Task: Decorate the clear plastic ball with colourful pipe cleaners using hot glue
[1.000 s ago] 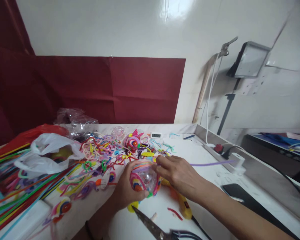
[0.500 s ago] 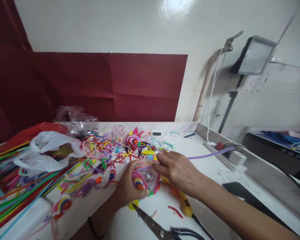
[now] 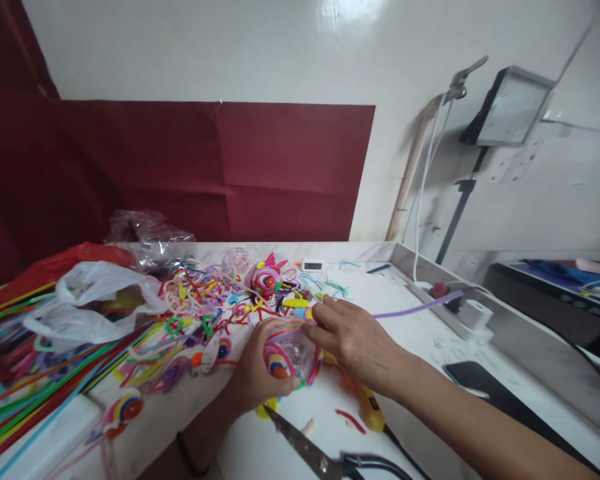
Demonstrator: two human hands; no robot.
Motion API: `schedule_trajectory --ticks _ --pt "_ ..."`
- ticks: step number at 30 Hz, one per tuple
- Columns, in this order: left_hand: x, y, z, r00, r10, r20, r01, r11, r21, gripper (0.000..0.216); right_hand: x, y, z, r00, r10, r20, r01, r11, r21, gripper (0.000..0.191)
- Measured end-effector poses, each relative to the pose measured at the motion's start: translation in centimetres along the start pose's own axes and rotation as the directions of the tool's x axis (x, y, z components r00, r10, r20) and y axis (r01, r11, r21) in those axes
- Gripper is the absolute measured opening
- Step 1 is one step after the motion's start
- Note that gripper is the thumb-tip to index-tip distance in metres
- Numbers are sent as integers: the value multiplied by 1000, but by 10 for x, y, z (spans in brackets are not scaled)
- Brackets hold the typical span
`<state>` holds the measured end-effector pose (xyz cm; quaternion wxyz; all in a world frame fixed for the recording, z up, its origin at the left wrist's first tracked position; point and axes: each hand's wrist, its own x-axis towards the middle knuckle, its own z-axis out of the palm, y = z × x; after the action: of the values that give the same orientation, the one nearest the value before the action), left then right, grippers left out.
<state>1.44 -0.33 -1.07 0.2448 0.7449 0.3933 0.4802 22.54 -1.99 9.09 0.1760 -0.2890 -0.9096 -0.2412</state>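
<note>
My left hand [image 3: 260, 370] is wrapped round a clear plastic ball [image 3: 300, 353] with colourful fuzzy pipe-cleaner coils on its sides. At the ball's upper right, the fingers of my right hand [image 3: 355, 337] are closed on a purple pipe cleaner [image 3: 415, 307], its free length sticking out to the right. My right fingertips press close to the ball and are partly hidden. Scissors [image 3: 310, 447] with dark handles lie open-side unclear in front of the ball. Partly under my right hand is a yellow hot glue gun [image 3: 373, 410] with a black cord.
Loose pipe-cleaner pieces [image 3: 195, 293] and a finished-looking decorated ball [image 3: 265, 279] cover the table's middle. Long pipe cleaners [image 3: 70, 387] and a white plastic bag [image 3: 100, 300] lie left. A small digital display [image 3: 312, 265] stands behind. At right are a power strip [image 3: 475, 323] and a dark phone-like slab [image 3: 485, 387].
The view has shifted very slightly. Both hands keep nearly the same hold on the ball and pipe cleaner; the purple free end sits slightly further left and higher.
</note>
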Motion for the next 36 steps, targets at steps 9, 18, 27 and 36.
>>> schedule_trajectory --ticks 9,18,27,36 --pt "2 1 -6 999 16 -37 -13 997 82 80 -38 40 20 912 397 99 -403 831 383 23" --pt "6 -5 -10 997 59 -43 -51 984 169 74 -74 59 58 780 517 352 -610 754 242 24" --pt "9 -6 -9 987 142 -72 -120 961 250 71 -98 32 12 616 596 515 -754 635 168 23" --pt "11 -4 -11 976 178 -127 -143 958 249 71 -149 -13 -6 533 532 658 -810 545 215 18"
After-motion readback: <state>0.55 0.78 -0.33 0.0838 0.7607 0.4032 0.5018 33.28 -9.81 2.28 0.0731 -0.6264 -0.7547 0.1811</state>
